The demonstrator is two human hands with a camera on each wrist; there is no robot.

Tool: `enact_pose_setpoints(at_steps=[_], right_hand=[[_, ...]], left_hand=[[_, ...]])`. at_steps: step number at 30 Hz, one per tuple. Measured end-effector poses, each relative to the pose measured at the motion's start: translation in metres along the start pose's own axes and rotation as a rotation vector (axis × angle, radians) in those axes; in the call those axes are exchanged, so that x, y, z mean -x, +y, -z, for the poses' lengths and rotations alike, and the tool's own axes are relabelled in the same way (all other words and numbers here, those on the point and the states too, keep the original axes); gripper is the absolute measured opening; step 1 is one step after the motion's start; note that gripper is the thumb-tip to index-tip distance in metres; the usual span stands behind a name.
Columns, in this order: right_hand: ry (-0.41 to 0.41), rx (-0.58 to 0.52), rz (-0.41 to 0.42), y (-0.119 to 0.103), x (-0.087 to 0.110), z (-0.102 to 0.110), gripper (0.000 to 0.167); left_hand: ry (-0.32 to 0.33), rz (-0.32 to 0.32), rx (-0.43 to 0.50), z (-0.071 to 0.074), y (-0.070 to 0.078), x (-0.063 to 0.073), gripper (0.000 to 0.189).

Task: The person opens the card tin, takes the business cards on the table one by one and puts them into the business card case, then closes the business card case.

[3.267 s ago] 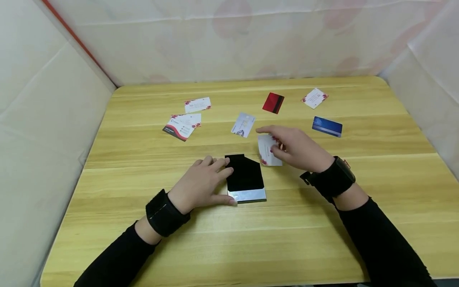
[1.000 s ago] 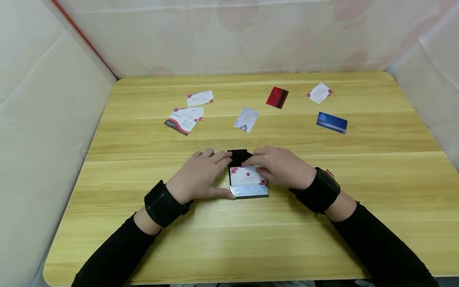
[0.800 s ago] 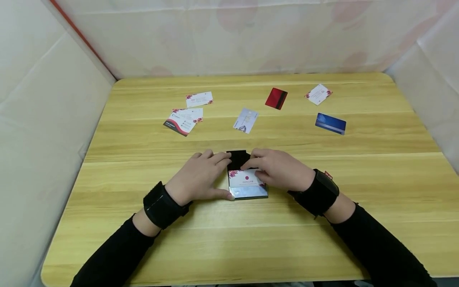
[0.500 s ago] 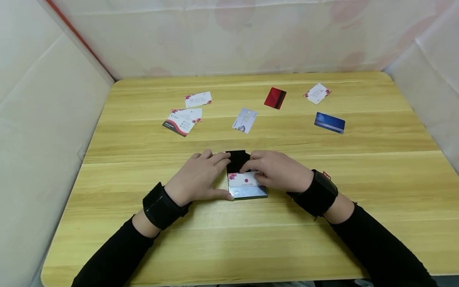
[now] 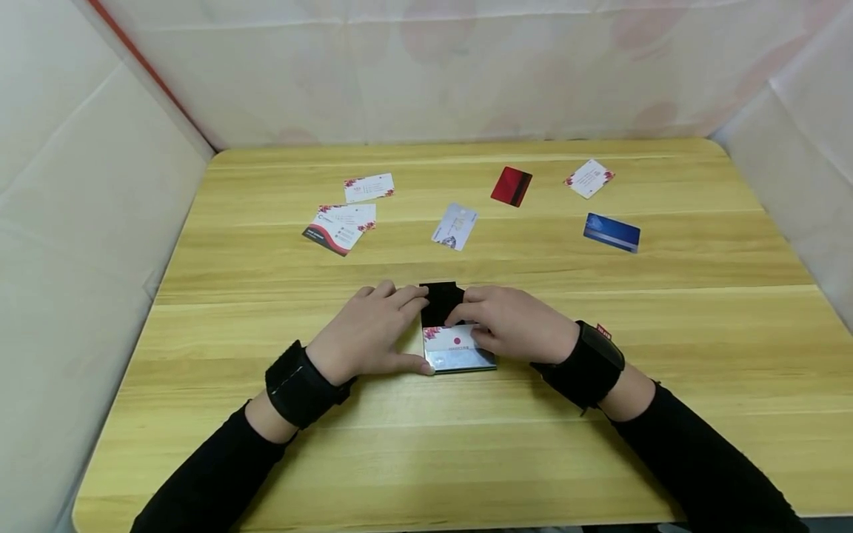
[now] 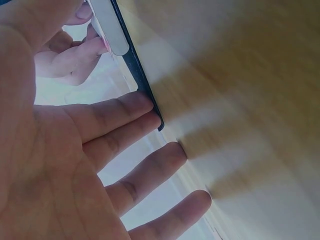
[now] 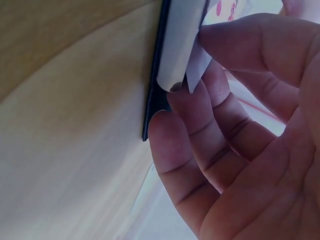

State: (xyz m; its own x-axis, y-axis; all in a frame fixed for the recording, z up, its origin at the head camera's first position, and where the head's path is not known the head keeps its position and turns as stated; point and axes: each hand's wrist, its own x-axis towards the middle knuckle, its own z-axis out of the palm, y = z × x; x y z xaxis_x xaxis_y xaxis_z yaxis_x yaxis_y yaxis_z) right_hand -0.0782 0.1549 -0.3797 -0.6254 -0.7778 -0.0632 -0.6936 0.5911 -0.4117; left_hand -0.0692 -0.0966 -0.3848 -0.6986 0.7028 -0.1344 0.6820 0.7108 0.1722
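A card holder [image 5: 461,363] with a black inside and a silver strip across its near end lies flat in front of me. A white business card [image 5: 457,339] with pink flowers lies in it, its near part hidden behind the silver strip. My right hand [image 5: 516,324] pinches this card by its right and far edges; in the right wrist view the card's white corner [image 7: 198,67] shows by the thumb. My left hand [image 5: 368,333] rests along the holder's left side, thumb at the near corner. Its fingers [image 6: 117,112] look straight in the left wrist view, two touching the holder's edge.
Beyond the holder lie several loose cards: a silver-white card [image 5: 455,227], a red card [image 5: 509,186], a blue card [image 5: 611,232], a flowered card [image 5: 589,179], another flowered card [image 5: 369,187], and overlapping business cards [image 5: 336,229] at left. Pale cloth walls [image 5: 466,74] surround the wooden table [image 5: 413,451].
My right hand has brought the flowered card from right of the holder onto it, and the card has slid toward me behind the silver strip. The left hand has stayed at the holder's side.
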Motion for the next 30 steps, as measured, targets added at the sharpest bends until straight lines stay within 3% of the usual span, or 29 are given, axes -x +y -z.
enact_pose_setpoints(at_steps=[13, 21, 30], right_hand=[[-0.018, 0.013, -0.023, -0.0004, -0.0015, 0.0, 0.024], [-0.055, 0.001, -0.012, -0.0036, -0.0019, -0.0015, 0.014], [0.006, 0.017, 0.037, -0.0046, 0.0001, -0.0014, 0.016]], left_hand=[[0.006, 0.0, -0.011, 0.0009, 0.0001, -0.0006, 0.098], [0.014, 0.0, -0.001, -0.0012, -0.0015, 0.0016, 0.098], [0.003, -0.002, -0.002, 0.0008, 0.0003, 0.0003, 0.099]])
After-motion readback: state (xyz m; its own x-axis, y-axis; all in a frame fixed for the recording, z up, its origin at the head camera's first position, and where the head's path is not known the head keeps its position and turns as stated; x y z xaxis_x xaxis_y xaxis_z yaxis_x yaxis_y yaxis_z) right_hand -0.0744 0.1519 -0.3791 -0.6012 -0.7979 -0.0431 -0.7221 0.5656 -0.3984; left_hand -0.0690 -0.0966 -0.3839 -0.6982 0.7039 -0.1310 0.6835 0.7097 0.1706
